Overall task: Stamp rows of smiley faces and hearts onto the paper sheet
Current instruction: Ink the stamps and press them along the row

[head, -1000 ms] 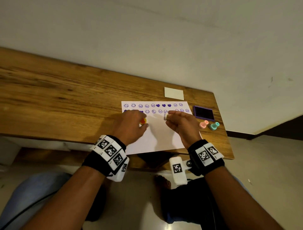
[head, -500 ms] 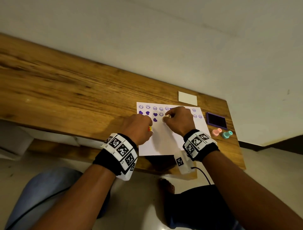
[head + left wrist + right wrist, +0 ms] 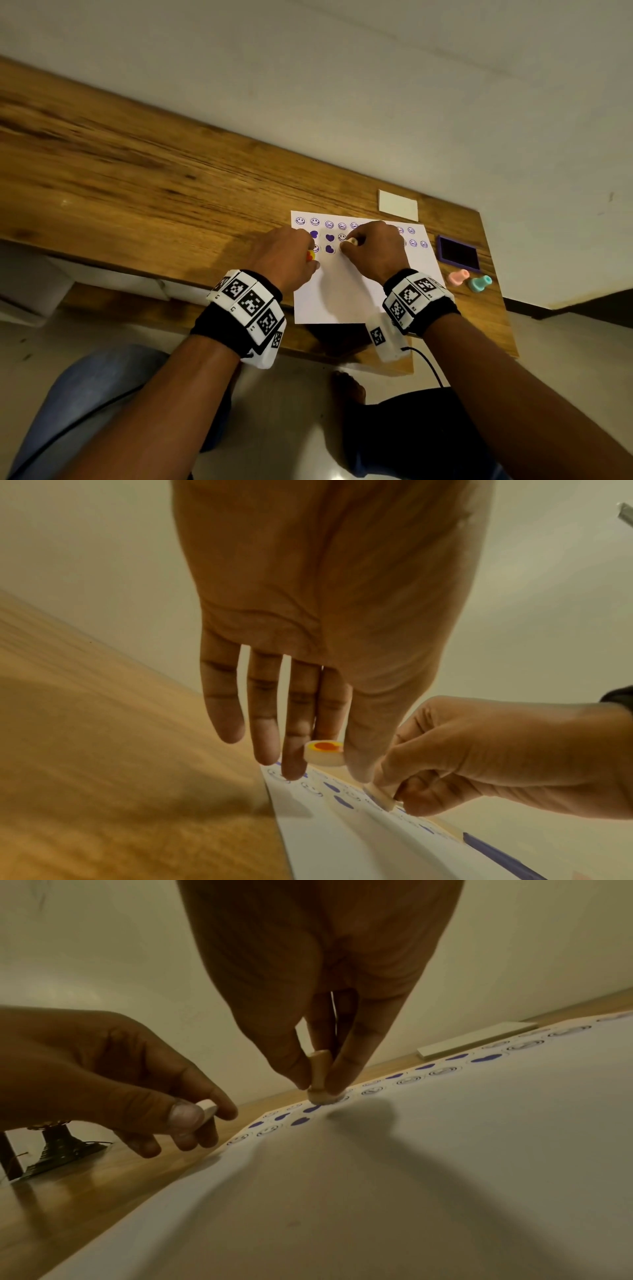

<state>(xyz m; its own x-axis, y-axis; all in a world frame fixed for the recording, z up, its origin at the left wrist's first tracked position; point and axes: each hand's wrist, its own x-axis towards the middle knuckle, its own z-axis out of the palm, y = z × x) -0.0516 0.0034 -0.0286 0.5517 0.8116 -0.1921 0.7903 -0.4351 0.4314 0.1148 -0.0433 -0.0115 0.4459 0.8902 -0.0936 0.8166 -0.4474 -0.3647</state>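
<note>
The right hand (image 3: pixel 318 993) is pinching a small cream stamp (image 3: pixel 320 1080) standing straight up on the white paper sheet (image 3: pixel 342 301), just beside the purple hearts (image 3: pixel 330 249). The left hand (image 3: pixel 284 260) is pinching a round orange-topped stamp (image 3: pixel 323 752) off to the side.

No readable text, square coded markers on wristbands (image 3: pixel 251 303)

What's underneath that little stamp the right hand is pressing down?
The right hand pinches a small stamp whose base sits on the paper sheet, beside purple hearts and smiley prints. Whatever mark lies directly beneath it is covered by the stamp's base.
</note>
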